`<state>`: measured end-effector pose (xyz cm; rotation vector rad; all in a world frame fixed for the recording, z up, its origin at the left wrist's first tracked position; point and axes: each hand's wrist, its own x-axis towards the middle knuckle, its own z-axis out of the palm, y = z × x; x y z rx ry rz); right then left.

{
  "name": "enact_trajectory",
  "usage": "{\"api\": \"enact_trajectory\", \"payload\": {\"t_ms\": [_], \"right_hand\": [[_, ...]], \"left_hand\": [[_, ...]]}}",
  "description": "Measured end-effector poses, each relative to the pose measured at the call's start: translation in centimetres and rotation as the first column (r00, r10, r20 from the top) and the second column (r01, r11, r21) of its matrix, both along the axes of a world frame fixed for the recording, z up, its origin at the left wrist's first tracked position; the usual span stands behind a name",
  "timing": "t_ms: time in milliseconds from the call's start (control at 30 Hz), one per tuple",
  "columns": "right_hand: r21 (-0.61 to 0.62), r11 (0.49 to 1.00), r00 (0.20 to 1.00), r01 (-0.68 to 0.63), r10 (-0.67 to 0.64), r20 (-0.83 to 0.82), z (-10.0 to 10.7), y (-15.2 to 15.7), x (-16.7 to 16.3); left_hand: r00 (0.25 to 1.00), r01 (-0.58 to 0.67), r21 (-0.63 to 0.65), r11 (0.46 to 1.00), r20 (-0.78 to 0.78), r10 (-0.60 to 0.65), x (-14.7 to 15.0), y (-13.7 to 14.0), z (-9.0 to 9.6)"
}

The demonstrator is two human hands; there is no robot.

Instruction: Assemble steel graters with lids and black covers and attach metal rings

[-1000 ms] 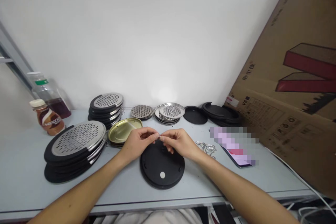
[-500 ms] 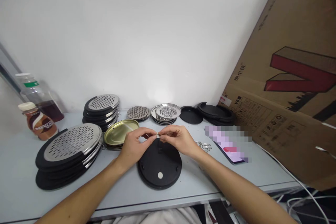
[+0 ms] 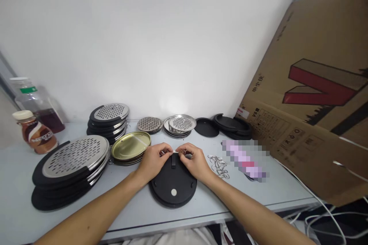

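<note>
A round black disc [image 3: 173, 178] with a white dot and a small raised tab [image 3: 173, 160] lies near the table's front edge. At its far rim, my left hand [image 3: 155, 160] pinches one end of a thin metal wire piece [image 3: 175, 152]. My right hand [image 3: 195, 160] pinches the other end, where a bit of a loop shows by the fingers. The fingertips hide most of the wire piece. Several similar bent wire hooks [image 3: 218, 166] lie in a loose heap to the right of my right hand.
Grater discs with black rims [image 3: 70, 160] are stacked at left, another such stack [image 3: 110, 113] behind. Gold-coloured lids [image 3: 130, 145], loose grater plates [image 3: 181, 123] and black rings [image 3: 231, 124] line the back. Bottles [image 3: 36, 134], a blurred phone [image 3: 244, 160] and a cardboard box [image 3: 310, 103] flank them.
Both hands have drawn a little apart, showing more of the wire between them. My right hand has turned, and its fingers are more curled. The view has shifted slightly.
</note>
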<state>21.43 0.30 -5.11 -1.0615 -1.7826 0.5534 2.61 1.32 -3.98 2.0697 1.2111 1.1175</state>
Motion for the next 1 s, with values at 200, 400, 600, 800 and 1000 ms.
{"api": "enact_trajectory", "payload": {"t_ms": [200, 400, 600, 800, 1000], "right_hand": [[0.032, 0.999, 1.000, 0.015, -0.015, 0.013, -0.5, 0.6, 0.0], [0.045, 0.999, 0.998, 0.000, -0.003, 0.060, -0.5, 0.6, 0.1], [0.023, 1.000, 0.997, -0.018, 0.016, 0.080, -0.6, 0.7, 0.1], [0.024, 1.000, 0.999, -0.015, 0.014, 0.051, -0.8, 0.7, 0.1], [0.037, 0.999, 0.996, -0.039, 0.035, 0.081, -0.6, 0.7, -0.1]], "left_hand": [[1.000, 0.000, 0.060, 0.998, -0.031, 0.001, 0.0, 0.1, 0.0], [0.996, -0.017, 0.100, 0.995, -0.084, 0.025, -0.2, -0.1, 0.0], [0.988, -0.002, 0.147, 0.989, -0.155, 0.025, -0.8, -0.2, 0.0], [0.945, 0.137, 0.210, 0.968, -0.321, -0.064, -1.4, -1.4, 1.2], [0.899, 0.144, 0.223, 0.964, -0.437, -0.033, -1.5, -2.3, 1.4]]}}
